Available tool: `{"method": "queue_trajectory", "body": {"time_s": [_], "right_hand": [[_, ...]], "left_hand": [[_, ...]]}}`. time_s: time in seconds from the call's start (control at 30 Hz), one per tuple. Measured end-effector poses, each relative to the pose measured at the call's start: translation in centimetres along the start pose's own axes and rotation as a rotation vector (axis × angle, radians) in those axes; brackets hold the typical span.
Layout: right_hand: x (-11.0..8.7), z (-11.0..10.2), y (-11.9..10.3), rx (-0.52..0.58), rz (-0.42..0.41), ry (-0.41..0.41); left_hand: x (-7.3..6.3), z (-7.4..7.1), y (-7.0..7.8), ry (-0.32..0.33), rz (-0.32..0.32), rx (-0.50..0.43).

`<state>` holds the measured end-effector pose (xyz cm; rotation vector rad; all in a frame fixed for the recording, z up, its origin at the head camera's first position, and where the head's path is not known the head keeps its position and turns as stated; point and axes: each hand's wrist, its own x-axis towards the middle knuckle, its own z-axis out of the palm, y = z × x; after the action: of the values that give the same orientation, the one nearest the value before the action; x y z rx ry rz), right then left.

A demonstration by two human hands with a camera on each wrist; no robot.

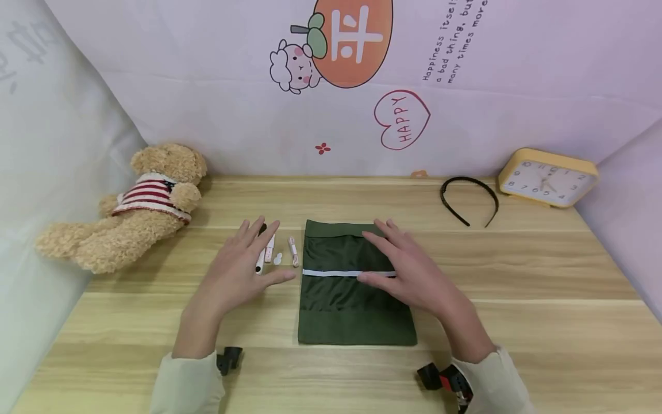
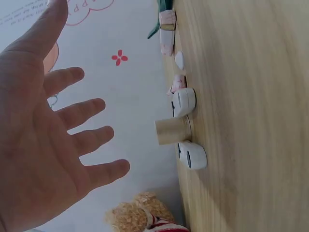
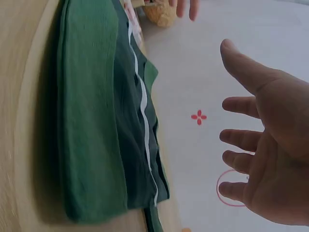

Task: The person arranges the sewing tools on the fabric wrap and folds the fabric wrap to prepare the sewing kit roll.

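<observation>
A dark green fabric piece, shaped like a flat pouch with a white strip across it, lies in the middle of the table. My right hand hovers over its right side, fingers spread, holding nothing. Left of the fabric, my left hand is also raised with fingers apart and nothing in it. Beneath and beside the left hand lie a pinkish folded strip, small white discs and a white piece with a black dot, partly hidden. The left wrist view shows white rounded pieces with a beige cylinder between them.
A teddy bear in a striped top lies at the left against the wall cloth. Toward the back right are a black headband and a yellow-framed clock. A printed white cloth hangs behind the wooden table.
</observation>
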<state>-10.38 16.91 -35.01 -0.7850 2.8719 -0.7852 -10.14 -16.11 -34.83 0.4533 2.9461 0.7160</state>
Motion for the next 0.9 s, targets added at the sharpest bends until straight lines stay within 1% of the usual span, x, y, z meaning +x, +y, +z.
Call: {"method": "queue_trajectory", "body": {"time_s": [0.2,0.37,0.53,0.7,0.9], "right_hand": [[0.3,0.6,-0.7,0.032,-0.014,-0.038],[0.9,0.9,-1.2,0.085,-0.001,-0.081],[1.6,0.9,-1.6,0.096,-0.009,-0.110],[2.3,1.0,-1.8,0.117,0.006,-0.134],[3.1,1.3,-1.8,0.152,0.001,-0.156]], "left_hand": [[-0.3,-0.1,-0.6,0.028,-0.005,-0.050],[-0.5,-0.3,-1.2,0.066,-0.005,-0.137],[-0.4,-0.6,-1.8,0.078,-0.018,-0.197],[-0.4,-1.0,-2.3,0.084,-0.044,-0.233],[-0.4,-1.5,-2.8,0.066,-0.070,-0.229]]}}
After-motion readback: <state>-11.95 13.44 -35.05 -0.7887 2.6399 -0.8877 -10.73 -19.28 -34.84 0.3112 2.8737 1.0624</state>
